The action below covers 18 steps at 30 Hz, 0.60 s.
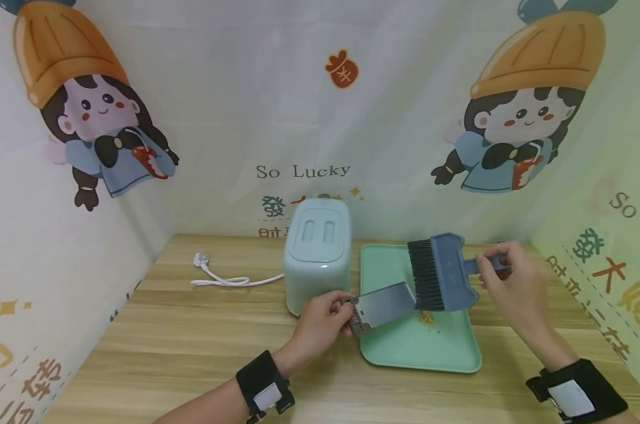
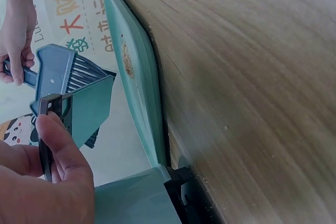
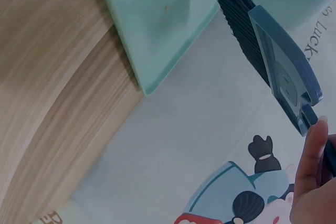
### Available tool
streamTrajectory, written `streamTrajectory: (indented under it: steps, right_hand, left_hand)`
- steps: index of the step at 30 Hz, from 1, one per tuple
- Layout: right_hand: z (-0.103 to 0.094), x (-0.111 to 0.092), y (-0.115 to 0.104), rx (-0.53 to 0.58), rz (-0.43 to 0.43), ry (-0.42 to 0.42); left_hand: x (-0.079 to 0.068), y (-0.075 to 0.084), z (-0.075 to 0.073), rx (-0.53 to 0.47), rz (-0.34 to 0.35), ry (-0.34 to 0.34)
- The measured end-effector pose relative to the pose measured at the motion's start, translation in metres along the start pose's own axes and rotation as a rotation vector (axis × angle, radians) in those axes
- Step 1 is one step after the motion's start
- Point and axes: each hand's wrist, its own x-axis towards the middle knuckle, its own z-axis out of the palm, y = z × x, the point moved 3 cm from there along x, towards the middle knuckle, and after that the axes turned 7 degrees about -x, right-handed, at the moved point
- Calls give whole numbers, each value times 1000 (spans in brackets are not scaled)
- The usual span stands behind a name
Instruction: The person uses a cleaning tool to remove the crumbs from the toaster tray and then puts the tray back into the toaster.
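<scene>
My left hand (image 1: 322, 321) pinches the dark end of a shiny metal crumb tray (image 1: 385, 306), held tilted above the near left part of a green serving tray (image 1: 420, 353). My right hand (image 1: 518, 288) grips the handle of a wide blue brush (image 1: 449, 274) with dark bristles. Those bristles (image 3: 241, 30) meet the far end of the crumb tray, as the left wrist view also shows. A small heap of brown crumbs (image 1: 426, 318) lies on the green tray below them. Beside my left hand stands a pale green toaster (image 1: 320, 259), its lid on top.
The toaster's white cord and plug (image 1: 237, 282) lie on the wooden table (image 1: 192, 353) to the left. A printed cloth (image 1: 219, 118) hangs behind and along both sides. Tiny specks dot the wood near the green tray in the left wrist view.
</scene>
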Motion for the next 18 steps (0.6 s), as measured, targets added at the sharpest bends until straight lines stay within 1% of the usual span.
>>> streamTrajectory:
  steps: [3,5,7,9,12,15,18]
  right_hand:
    - [-7,-3,1,-11,-25,29]
    - [-11,-1,2,-22,-13,56]
    - [-12,1,3,-25,18,72]
    - [-9,3,3,-10,50,69]
    - [-1,4,1,12,78,37]
    - [5,1,2,25,49,8]
    - [1,-1,4,10,10,15]
  left_hand:
    - [-1,-3,0,-2,-3,-1]
    - [0,-2,0,1,-2,-1]
    - [0,-2,0,5,-1,3]
    - [1,-1,0,8,-1,7]
    - [0,0,1,5,-3,13]
    - [0,0,1,1,-6,11]
    - [0,-1,1,2,-11,4]
